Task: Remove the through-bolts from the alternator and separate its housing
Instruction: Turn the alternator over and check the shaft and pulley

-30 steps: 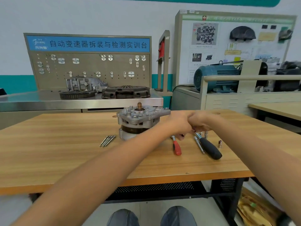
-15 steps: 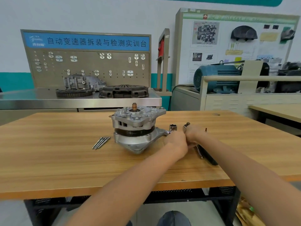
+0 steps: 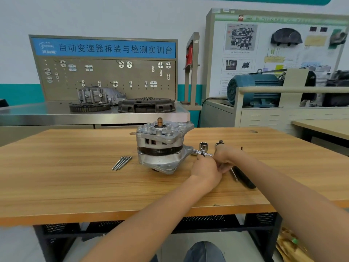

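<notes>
The silver alternator point(image 3: 162, 146) stands upright mid-table, its shaft pointing up and a dark band between its two housing halves. Several loose through-bolts point(image 3: 121, 163) lie to its left. My left hand point(image 3: 205, 168) rests on the table right of the alternator, its fingers pinching a short chrome tool point(image 3: 200, 153) that points at the lower housing lug. My right hand point(image 3: 225, 157) touches the left one. It is curled round a metal tool end point(image 3: 219, 142) that sticks out above the knuckles. What lies under both hands is hidden.
A chrome socket point(image 3: 203, 146) stands just behind my hands. A black-handled tool point(image 3: 244, 177) and a thin chrome rod point(image 3: 234, 174) lie to the right. A steel bench point(image 3: 56, 114) with gear parts and a pegboard stands behind the wooden table point(image 3: 75, 186).
Both hands came down from in front of the alternator to the table on its right. The red-handled screwdriver is no longer in sight. In the last half second little moved.
</notes>
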